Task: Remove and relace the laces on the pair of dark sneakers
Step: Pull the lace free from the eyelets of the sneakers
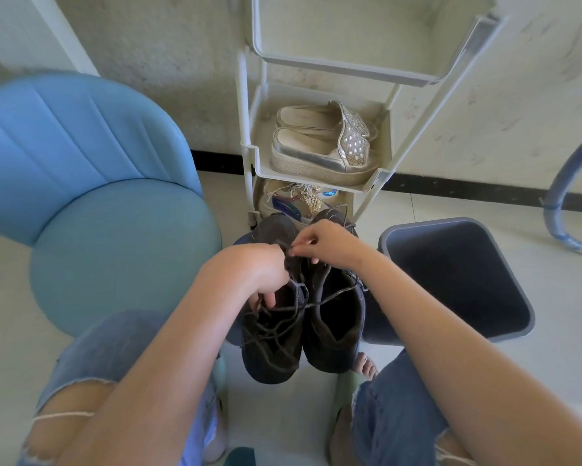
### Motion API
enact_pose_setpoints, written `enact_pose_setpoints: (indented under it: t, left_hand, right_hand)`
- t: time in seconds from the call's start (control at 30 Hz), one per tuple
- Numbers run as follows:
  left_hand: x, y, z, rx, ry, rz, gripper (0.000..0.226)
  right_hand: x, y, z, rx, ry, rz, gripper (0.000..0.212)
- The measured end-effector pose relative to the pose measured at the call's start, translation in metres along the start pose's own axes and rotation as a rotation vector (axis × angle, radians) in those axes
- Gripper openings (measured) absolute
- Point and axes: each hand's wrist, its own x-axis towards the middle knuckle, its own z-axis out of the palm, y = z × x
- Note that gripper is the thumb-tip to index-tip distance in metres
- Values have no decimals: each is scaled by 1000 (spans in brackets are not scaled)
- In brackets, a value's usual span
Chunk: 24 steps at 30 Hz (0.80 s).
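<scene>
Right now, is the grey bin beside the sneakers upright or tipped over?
Upright: the grey bin stands on the floor, its open mouth facing up toward the camera.

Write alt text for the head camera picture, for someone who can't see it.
Right hand pinches a lace while left hand grips one of two dark sneakers on the floor between the person's knees. A blue chair stands left, a grey bin right, a rack holding silver shoes behind.
</scene>
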Motion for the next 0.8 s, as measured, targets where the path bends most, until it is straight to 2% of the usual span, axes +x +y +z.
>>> enact_pose_setpoints:
  t: [0.17, 0.2, 0.3, 0.33, 0.37, 0.47, 0.5, 0.57, 0.63, 0.7, 0.8]
  left_hand:
    - [11, -10, -1, -47, 69, -67, 32]
    - [14, -11, -2, -52, 119, -61, 31]
    - [22, -14, -3, -79, 237, -40, 28]
    - [27, -15, -3, -74, 265, -40, 28]
    - [31, -16, -3, -54, 289, -47, 28]
    - [42, -18, -5, 21, 286, -107, 26]
    - [46, -18, -5, 24, 281, -123, 26]
    - [58, -17, -4, -28, 352, -104, 29]
    - [71, -16, -1, -132, 511, -49, 31]
    - [80, -13, 4, -182, 635, -20, 31]
    - [94, -12, 13, -245, 582, -26, 27]
  right_hand:
    - [0, 3, 1, -32, -118, 76, 6]
    - [1, 2, 0, -38, -58, 87, 6]
    - [1, 5, -11, 31, 367, 199, 15]
    - [0, 9, -17, 70, 466, 241, 16]
    - [0, 14, -21, 93, 494, 276, 15]
    - [-5, 22, -21, 82, 292, 371, 14]
    - [-4, 22, -19, 65, 280, 374, 14]
    - [-1, 17, -18, 61, 419, 303, 14]
    - [1, 9, -17, 137, 494, 172, 14]
    - [1, 1, -12, 201, 356, 75, 16]
    - [5, 0, 1, 90, 201, 95, 10]
